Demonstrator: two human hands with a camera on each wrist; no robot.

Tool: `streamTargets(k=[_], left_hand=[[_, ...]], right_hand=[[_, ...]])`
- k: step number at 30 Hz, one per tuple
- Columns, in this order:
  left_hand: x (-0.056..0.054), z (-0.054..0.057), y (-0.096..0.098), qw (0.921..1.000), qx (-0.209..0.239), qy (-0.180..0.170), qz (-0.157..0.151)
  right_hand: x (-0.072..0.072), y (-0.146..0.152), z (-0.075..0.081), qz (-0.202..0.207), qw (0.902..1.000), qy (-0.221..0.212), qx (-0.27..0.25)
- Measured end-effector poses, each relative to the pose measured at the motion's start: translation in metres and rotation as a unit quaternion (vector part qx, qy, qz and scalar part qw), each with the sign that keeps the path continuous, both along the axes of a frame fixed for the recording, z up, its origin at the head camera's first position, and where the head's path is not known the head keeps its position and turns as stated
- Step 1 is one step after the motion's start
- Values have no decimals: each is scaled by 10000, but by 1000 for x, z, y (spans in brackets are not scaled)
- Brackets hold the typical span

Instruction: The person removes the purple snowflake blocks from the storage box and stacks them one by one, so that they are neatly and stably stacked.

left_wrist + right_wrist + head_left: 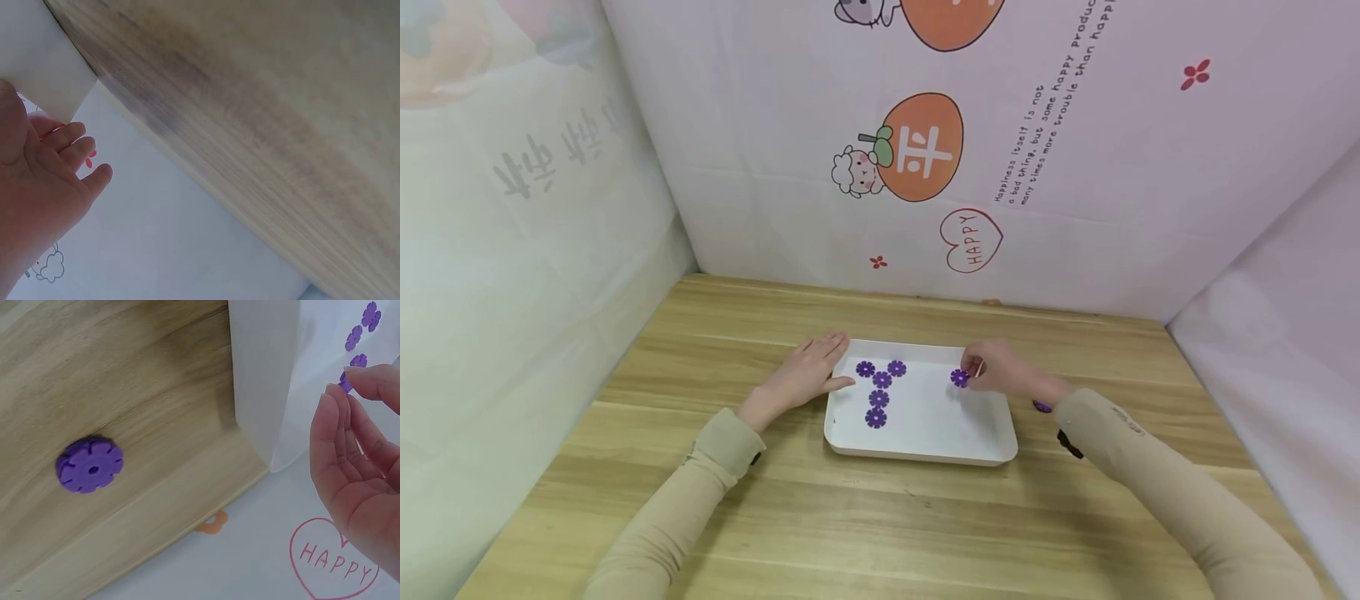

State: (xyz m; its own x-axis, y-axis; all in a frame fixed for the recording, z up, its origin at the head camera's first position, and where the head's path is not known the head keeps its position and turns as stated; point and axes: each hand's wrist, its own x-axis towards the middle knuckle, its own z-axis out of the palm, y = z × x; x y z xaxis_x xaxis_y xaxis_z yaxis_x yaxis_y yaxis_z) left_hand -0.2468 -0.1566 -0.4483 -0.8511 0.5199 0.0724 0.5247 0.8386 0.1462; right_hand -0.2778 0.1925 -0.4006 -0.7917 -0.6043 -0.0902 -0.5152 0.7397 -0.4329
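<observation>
A white tray [936,425] lies on the table, with several purple notched snowflake discs [879,398] flat in its left half, laid out like a letter Y. My left hand [802,372] rests on the tray's left rim with fingers extended and thumb over the inside; in the left wrist view, the hand [47,169] is beside the white tray wall [44,56]. Over the tray's right back part, my right hand [997,367] pinches one purple snowflake disc [960,378] between thumb and fingertips. The right wrist view has that hand [359,437] largely covering the pinched disc.
To the right of the tray, a small stack of purple discs [90,465] sits on the wooden table [880,517], partly behind the right sleeve in the head view. White printed cloth [760,150] hangs behind the table and on both sides.
</observation>
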Motion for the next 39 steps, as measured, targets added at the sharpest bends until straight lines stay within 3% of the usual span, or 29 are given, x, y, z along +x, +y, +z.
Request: streamTargets(k=[15,23,30,39], left_hand=[[2,2,1,10000,28,13,-18],[1,0,1,10000,24,-37,21],[0,-1,1,9999,43,-94,30],[0,-2,1,10000,-30,-11,10]], right_hand=[[14,31,12,-188,9992,311,-138],[16,53,10,-370,9981,383,-314],[19,70,11,-565,9972,450,-167],[21,85,6,-721,9971,126,-230]])
